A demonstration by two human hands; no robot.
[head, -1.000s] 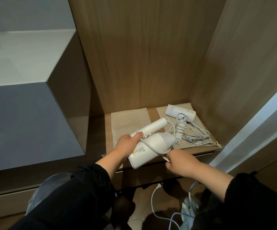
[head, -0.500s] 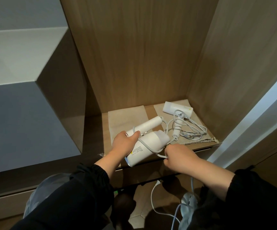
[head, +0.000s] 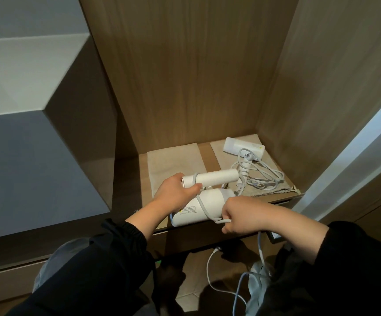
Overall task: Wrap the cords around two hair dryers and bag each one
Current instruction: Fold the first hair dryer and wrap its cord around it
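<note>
My left hand (head: 173, 192) covers the hinge end of the near hair dryer (head: 212, 199), gripping its folded handle, so I cannot see the joint. My right hand (head: 237, 213), just beside the barrel, is fisted round the cord (head: 201, 204). Its fingertips are tucked out of sight, and the cord drops from the fist behind my sleeve. The dryer is at the front edge of the shelf (head: 207, 153), by a flat bag (head: 173, 160). The second hair dryer (head: 242, 147) lies behind on another bag (head: 273, 193). A second ago the cord crossed only the body; now a turn circles the handle too.
</note>
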